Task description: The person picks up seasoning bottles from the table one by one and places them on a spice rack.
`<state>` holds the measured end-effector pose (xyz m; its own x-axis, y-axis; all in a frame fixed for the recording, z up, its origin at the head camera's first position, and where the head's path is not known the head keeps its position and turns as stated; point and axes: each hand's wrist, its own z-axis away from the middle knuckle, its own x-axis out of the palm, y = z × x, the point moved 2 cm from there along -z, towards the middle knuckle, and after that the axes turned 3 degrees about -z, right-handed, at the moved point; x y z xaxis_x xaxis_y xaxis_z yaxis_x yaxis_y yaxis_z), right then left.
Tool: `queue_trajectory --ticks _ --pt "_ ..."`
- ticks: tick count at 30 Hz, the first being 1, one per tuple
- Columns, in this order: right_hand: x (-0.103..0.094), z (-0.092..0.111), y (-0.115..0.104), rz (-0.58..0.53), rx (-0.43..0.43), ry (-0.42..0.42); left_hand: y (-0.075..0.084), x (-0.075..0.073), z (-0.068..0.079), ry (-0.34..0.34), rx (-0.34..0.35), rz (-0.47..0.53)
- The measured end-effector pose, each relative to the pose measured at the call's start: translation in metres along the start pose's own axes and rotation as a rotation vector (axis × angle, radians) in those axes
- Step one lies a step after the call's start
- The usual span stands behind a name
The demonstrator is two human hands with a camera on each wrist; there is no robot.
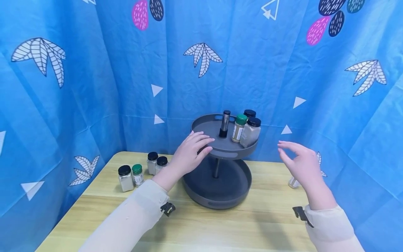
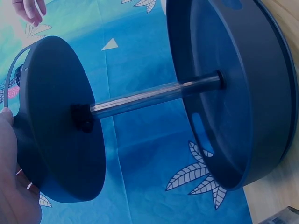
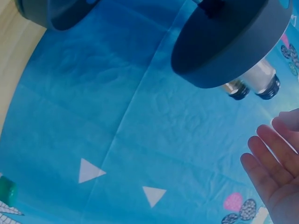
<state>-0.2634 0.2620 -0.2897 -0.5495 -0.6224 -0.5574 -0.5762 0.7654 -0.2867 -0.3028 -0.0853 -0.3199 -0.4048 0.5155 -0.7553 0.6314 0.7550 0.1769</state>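
A dark grey two-tier turntable (image 1: 217, 196) stands on the table, its round trays joined by a metal post (image 2: 154, 97). My left hand (image 1: 190, 152) is at the left rim of the upper tray, fingers over the edge and thumb on the outer side, gripping it. Spice jars stand at the right of that tray: a green-capped jar (image 1: 238, 130), a black-capped jar (image 1: 251, 133) and another black-capped one (image 1: 249, 113) partly hidden behind. My right hand (image 1: 300, 162) hovers to the right of the turntable, fingers loosely bent and holding nothing; the right wrist view shows its palm (image 3: 285, 200).
Left on the wooden table (image 1: 94, 210) are black-capped jars (image 1: 126, 179), one partly behind my left arm, and a green-capped jar (image 1: 138, 175). Another jar (image 1: 294, 182) lies partly hidden behind my right hand. Blue patterned curtain (image 1: 201, 94) closes off the back and sides.
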Motion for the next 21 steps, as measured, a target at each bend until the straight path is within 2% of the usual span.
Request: queue_trajectory --ticks 6,11,21 --pt "0.000 0.007 0.010 0.006 0.047 -0.049 0.000 -0.001 0.000 0.003 0.004 -0.001" --pt "0.001 0.014 0.018 0.016 0.066 -0.052 0.001 -0.002 0.000 0.001 0.003 -0.003" --pt "0.003 0.028 0.044 0.055 0.171 -0.098 0.001 -0.001 -0.001 0.001 0.005 -0.005"
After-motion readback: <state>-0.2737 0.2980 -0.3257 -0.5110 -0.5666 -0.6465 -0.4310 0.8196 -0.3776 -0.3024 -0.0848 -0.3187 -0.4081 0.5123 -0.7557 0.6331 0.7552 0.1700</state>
